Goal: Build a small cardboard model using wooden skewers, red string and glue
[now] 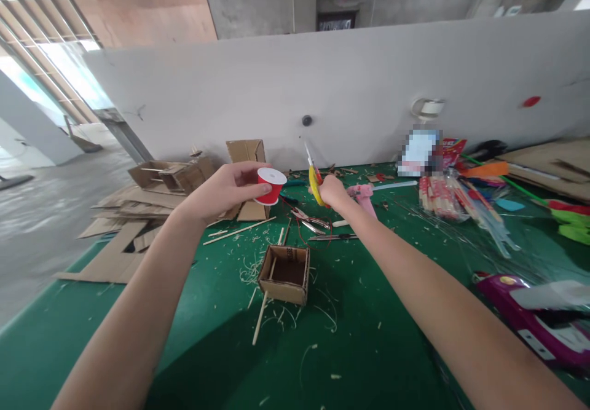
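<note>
My left hand (233, 185) grips a small red spool (271, 187) with white ends, thumb across its side. Level with it on the right, my right hand (332, 192) is closed around a pair of scissors (314, 182) with yellow and red handles, blades pointing up and away. Below and between the hands, an open cardboard box (284, 275) rests on the green table, with a thin wooden stick (260, 321) poking out at its near side. Behind the box lie pliers (311, 220) and a craft knife (332, 237).
A pink glue gun (363, 198) lies beyond my right forearm. Cut cardboard (106, 253) and a cardboard box model (170, 176) are at the left. Packets of sticks (440, 200), a phone-like screen (417, 152) and a purple device (530, 318) stand at the right. Shavings litter the table.
</note>
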Motion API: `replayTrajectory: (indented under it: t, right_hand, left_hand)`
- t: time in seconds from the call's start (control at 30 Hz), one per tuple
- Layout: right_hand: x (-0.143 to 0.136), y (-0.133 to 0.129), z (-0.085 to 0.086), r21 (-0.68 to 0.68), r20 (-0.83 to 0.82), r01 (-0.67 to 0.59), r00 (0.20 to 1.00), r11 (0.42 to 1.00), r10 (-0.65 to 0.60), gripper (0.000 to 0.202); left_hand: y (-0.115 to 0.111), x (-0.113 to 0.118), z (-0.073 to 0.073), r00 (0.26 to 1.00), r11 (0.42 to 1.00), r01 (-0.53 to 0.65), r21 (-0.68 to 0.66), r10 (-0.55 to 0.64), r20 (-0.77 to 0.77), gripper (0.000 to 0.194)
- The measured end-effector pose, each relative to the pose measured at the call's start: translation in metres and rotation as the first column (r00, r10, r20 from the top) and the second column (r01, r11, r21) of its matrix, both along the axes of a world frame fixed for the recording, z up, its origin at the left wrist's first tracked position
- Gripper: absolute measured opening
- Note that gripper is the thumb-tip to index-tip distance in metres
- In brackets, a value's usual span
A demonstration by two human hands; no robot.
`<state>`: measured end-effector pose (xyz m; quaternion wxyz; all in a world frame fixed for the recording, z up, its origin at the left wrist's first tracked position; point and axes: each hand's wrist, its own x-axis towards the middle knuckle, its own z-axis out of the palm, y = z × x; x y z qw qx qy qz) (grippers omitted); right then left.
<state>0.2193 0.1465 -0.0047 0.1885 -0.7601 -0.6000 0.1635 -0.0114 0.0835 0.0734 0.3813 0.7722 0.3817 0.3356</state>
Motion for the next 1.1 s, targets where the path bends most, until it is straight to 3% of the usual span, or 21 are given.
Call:
replayTrajectory:
  t: [0.13, 0.23, 0.3, 0.37, 0.47, 0.57, 0.67, 0.83, 1.1]
  right_hand:
    - [-0.013, -0.030, 0.021, 0.117, -0.302, -0.041, 0.950, 0.992, 0.075, 0.031]
    - [-0.021, -0.069, 0.031, 0.162, -0.507, -0.105, 0.844, 0.981, 0.174, 0.028]
    - [-0.025, -0.095, 0.028, 0.104, -0.851, -0.165, 0.495, 0.981, 0.174, 0.020]
    - [-0.029, -0.116, 0.019, 0.051, -0.950, -0.185, 0.295, 0.981, 0.105, 0.015]
    - [-0.034, -0.135, 0.006, -0.004, -0.979, -0.237, 0.197, 0.972, 0.044, 0.027]
    - [-0.037, -0.145, 0.003, -0.043, -0.995, -0.355, 0.096, 0.934, -0.009, 0.048]
    - [-0.037, -0.153, 0.010, -0.042, -0.998, -0.435, 0.060, 0.899, -0.018, 0.061]
    - [-0.035, -0.164, 0.019, -0.125, -0.992, -0.550, 0.078, 0.826, -0.098, 0.072]
    - [-0.042, -0.169, 0.020, -0.169, -0.985, -0.650, 0.094, 0.740, -0.143, 0.085]
  left_hand:
    - [0.004, -0.005, -0.002, 0.999, 0.999, -0.034, 0.025, 0.033, 0.034, 0.056]
    - [0.009, -0.009, -0.003, 0.999, 0.998, -0.035, 0.057, 0.033, 0.038, 0.050]
    - [0.012, -0.011, -0.004, 0.997, 0.998, -0.034, 0.061, 0.030, 0.064, 0.047]
    - [0.014, -0.014, -0.004, 0.996, 0.998, -0.037, 0.057, 0.032, 0.087, 0.046]
    - [0.015, -0.015, -0.004, 0.997, 0.997, -0.043, 0.071, 0.038, 0.074, 0.047]
    - [0.016, -0.014, -0.004, 0.999, 0.991, -0.037, 0.130, 0.035, 0.018, 0.052]
    - [0.018, -0.012, -0.005, 0.996, 0.968, -0.058, 0.243, 0.074, -0.056, 0.051]
    - [0.019, -0.010, -0.005, 0.983, 0.903, -0.096, 0.420, 0.153, -0.104, 0.043]
    - [0.016, -0.011, -0.001, 0.981, 0.843, -0.074, 0.533, 0.158, -0.113, 0.047]
